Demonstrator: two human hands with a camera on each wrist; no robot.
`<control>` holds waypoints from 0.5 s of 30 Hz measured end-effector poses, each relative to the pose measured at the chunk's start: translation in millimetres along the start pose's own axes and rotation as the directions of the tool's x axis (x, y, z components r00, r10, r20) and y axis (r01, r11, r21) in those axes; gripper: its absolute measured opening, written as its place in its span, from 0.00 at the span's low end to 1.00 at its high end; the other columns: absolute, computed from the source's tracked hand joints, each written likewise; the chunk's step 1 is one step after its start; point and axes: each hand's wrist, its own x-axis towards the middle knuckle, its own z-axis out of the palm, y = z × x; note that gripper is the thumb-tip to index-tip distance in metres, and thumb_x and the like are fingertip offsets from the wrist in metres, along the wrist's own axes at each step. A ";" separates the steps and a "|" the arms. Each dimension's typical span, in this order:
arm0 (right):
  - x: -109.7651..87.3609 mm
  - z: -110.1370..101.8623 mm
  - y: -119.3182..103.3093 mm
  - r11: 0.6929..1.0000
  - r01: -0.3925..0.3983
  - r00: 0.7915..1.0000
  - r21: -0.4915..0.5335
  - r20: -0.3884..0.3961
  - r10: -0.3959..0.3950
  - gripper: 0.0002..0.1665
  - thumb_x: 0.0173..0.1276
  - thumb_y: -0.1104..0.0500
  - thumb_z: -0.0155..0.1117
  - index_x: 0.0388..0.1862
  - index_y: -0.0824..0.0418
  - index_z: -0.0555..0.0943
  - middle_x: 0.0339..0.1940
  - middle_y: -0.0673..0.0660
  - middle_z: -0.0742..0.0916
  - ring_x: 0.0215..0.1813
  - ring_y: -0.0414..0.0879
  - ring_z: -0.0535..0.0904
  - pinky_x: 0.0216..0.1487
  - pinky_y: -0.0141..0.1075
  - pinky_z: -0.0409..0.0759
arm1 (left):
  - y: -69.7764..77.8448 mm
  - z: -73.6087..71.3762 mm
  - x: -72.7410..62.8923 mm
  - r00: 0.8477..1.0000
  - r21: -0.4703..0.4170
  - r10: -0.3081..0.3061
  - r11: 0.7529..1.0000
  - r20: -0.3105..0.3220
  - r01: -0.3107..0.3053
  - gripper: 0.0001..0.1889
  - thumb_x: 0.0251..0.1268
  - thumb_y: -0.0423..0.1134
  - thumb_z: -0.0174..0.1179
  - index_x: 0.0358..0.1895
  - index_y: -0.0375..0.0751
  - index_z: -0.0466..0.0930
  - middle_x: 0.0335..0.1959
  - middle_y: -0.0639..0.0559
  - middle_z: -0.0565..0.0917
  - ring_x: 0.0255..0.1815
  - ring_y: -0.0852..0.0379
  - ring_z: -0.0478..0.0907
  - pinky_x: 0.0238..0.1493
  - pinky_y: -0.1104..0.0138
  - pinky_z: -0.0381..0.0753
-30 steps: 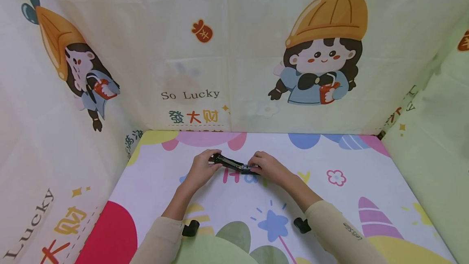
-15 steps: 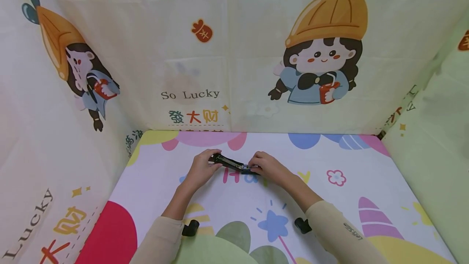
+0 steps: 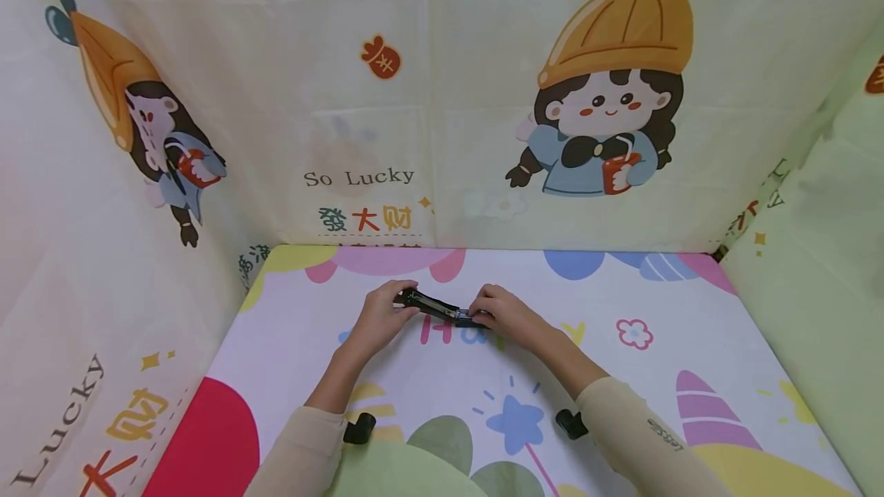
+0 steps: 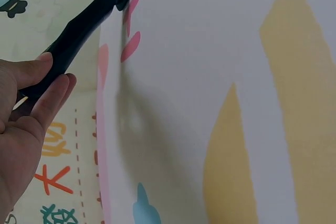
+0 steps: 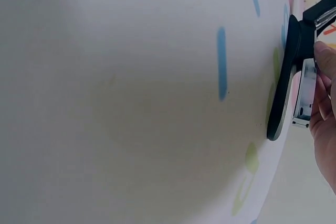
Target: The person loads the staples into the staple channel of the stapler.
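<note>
A black stapler (image 3: 433,305), folded wide open, spans the gap between both hands near the back of the table. My left hand (image 3: 378,319) pinches the end of its raised top arm; the left wrist view shows the thumb and fingers around that dark arm (image 4: 79,35). At the hinge side, my right hand (image 3: 509,314) grips the metal staple magazine (image 5: 305,93), thumb on one face and fingers on the other. The stapler's black base (image 5: 284,85) lies low along the tabletop beside the magazine. In the head view, the right fingers hide part of the base and magazine.
The table has a printed white cover (image 3: 442,374) with colourful shapes and letters. Cream printed cloth (image 3: 470,98) hangs behind it and at both sides. A black wrist device (image 3: 360,429) sits at the left sleeve, another black device (image 3: 570,425) at the right.
</note>
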 end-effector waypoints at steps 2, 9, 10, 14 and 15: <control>0.6 0.0 0.3 1.000 0.002 1.000 0.001 0.003 -0.002 0.06 0.66 0.63 0.74 0.42 0.59 0.90 0.41 0.54 0.85 0.43 0.46 0.80 0.48 0.35 0.86 | 0.1 -0.2 0.1 1.000 0.002 -0.008 1.000 0.001 0.008 0.25 0.60 0.28 0.73 0.62 0.34 0.82 0.56 0.42 0.85 0.51 0.46 0.86 0.53 0.57 0.89; 1.4 -1.0 0.0 1.000 -0.003 1.000 0.006 0.010 0.003 0.06 0.66 0.63 0.74 0.42 0.58 0.90 0.41 0.54 0.85 0.43 0.45 0.81 0.48 0.36 0.86 | 0.4 -0.6 -0.1 1.000 0.006 -0.011 1.000 0.003 0.011 0.25 0.61 0.28 0.73 0.63 0.35 0.81 0.57 0.42 0.85 0.52 0.46 0.86 0.53 0.57 0.89; 1.4 -1.3 -0.1 1.000 -0.007 1.000 0.007 0.011 0.007 0.06 0.66 0.63 0.74 0.43 0.58 0.90 0.41 0.54 0.85 0.43 0.45 0.81 0.49 0.36 0.86 | 0.2 -0.6 -0.1 1.000 0.006 -0.010 1.000 0.003 0.010 0.25 0.61 0.28 0.73 0.63 0.35 0.81 0.57 0.42 0.85 0.52 0.46 0.86 0.53 0.57 0.89; 1.2 -1.2 -0.6 1.000 -0.021 1.000 0.001 0.015 0.021 0.08 0.67 0.62 0.74 0.44 0.57 0.89 0.43 0.54 0.85 0.44 0.46 0.81 0.50 0.37 0.85 | -0.9 -0.8 0.1 1.000 0.012 -0.003 1.000 0.003 0.003 0.25 0.61 0.28 0.73 0.63 0.35 0.81 0.58 0.42 0.85 0.52 0.46 0.86 0.53 0.57 0.89; 1.0 -1.0 -0.4 1.000 -0.022 1.000 -0.002 0.015 0.022 0.08 0.67 0.62 0.74 0.45 0.57 0.89 0.43 0.54 0.85 0.45 0.46 0.80 0.50 0.37 0.85 | -1.2 -0.9 0.1 1.000 0.013 -0.003 1.000 0.002 0.003 0.25 0.61 0.28 0.73 0.63 0.35 0.81 0.58 0.42 0.85 0.52 0.46 0.86 0.53 0.57 0.89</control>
